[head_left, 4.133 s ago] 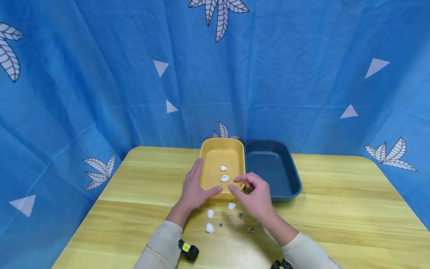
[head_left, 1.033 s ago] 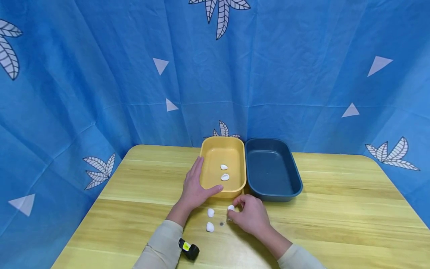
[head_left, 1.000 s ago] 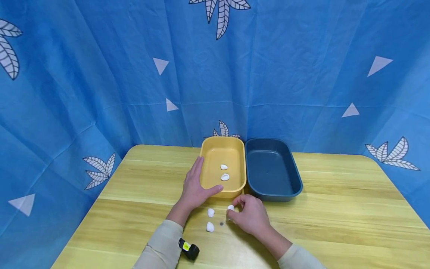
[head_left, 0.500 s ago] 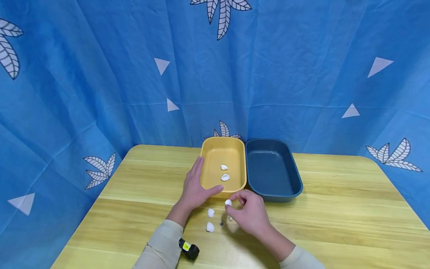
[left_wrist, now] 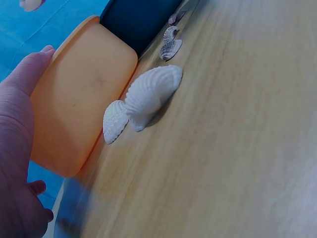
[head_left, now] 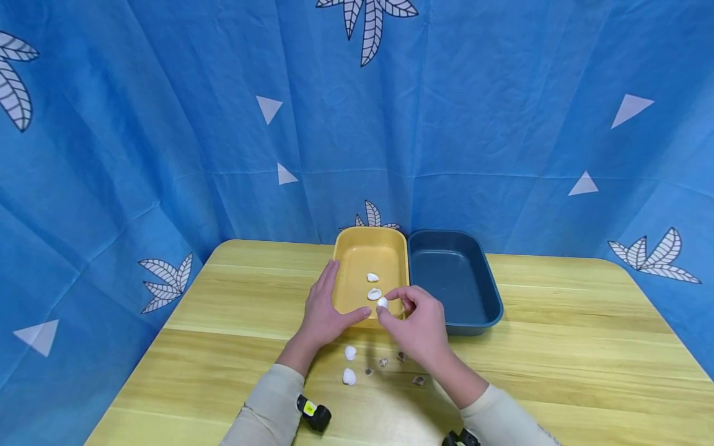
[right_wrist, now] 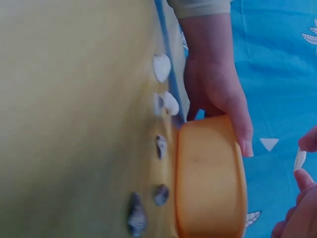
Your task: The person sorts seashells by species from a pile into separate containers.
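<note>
My right hand pinches a white seashell between thumb and index finger, over the near right part of the yellow bin. Two white shells lie inside that bin, one farther back and one closer. My left hand rests against the bin's near left corner, its fingers straight along the side and its thumb on the front rim. In the right wrist view, the pinched shell shows edge-on between the fingertips. Two ribbed white shells lie on the table before the bin.
Several small dark shells lie on the wooden table below my right hand. A dark blue bin stands directly right of the yellow one. A blue patterned curtain hangs behind the table.
My right hand has lifted a white shell from the table in front of the yellow bin and carried it up and forward over the bin. My left hand has stayed put.
</note>
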### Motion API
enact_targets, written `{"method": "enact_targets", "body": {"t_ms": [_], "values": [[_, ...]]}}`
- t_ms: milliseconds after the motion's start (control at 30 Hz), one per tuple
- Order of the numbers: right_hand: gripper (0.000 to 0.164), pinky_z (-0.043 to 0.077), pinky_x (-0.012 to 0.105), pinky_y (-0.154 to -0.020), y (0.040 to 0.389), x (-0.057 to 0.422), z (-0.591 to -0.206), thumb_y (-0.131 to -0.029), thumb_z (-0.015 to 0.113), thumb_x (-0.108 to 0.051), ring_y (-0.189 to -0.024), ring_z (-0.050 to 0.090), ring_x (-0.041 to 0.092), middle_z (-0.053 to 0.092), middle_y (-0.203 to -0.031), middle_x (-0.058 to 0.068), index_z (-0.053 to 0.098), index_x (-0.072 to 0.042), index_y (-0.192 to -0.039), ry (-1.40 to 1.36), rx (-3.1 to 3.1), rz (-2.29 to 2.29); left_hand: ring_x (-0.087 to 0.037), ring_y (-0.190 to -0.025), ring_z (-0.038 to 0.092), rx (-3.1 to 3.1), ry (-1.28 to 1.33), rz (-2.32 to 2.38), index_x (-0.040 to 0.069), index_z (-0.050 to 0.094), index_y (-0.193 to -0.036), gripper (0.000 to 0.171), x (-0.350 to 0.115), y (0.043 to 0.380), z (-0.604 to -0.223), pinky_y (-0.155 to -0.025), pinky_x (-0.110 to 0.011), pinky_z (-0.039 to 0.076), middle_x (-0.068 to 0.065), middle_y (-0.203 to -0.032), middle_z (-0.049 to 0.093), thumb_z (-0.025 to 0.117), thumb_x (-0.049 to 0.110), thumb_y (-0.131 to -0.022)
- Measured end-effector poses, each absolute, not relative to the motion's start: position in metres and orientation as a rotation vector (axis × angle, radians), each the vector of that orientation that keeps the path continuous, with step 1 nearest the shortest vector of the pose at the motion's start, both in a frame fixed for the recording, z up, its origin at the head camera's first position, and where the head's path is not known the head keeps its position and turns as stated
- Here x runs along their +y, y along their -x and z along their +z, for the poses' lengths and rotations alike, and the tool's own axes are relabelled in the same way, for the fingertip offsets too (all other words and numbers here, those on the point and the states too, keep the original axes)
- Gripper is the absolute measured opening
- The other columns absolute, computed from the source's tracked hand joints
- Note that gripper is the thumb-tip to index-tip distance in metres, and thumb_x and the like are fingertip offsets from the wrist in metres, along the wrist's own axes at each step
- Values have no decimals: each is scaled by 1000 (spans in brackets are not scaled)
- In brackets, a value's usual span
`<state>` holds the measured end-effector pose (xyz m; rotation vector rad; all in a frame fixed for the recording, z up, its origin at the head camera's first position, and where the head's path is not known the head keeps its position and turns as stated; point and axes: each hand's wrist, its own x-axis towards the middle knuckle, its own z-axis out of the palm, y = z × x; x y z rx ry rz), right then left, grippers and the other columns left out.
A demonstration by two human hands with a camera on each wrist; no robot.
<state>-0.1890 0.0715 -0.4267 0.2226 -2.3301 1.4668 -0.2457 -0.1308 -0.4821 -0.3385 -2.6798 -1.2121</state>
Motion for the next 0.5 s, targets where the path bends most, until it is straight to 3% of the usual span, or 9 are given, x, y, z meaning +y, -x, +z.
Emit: {"method": "enact_targets", "body": {"t_ms": [233, 500], "values": [[12, 34, 35, -55, 204, 70, -416, -80, 82, -19, -61, 42, 20, 44, -69, 8, 72, -16, -86, -210, -2322, 1444, -30, -148, 15, -2704, 325, -1209, 24, 12, -162, 118, -131, 245, -481, -114, -60, 15, 6, -166, 9, 76, 68, -73], [14, 35, 36, -58, 223, 65, -408, -81, 81, -22, -66, 44, 20, 45, -73, 6, 72, -14, -87, -168, -2272, 1448, -30, -147, 16, -2690, 319, -1230, 24, 14, -162, 115, -130, 246, -481, -113, -61, 15, 8, -166, 10, 82, 58, -74]]}}
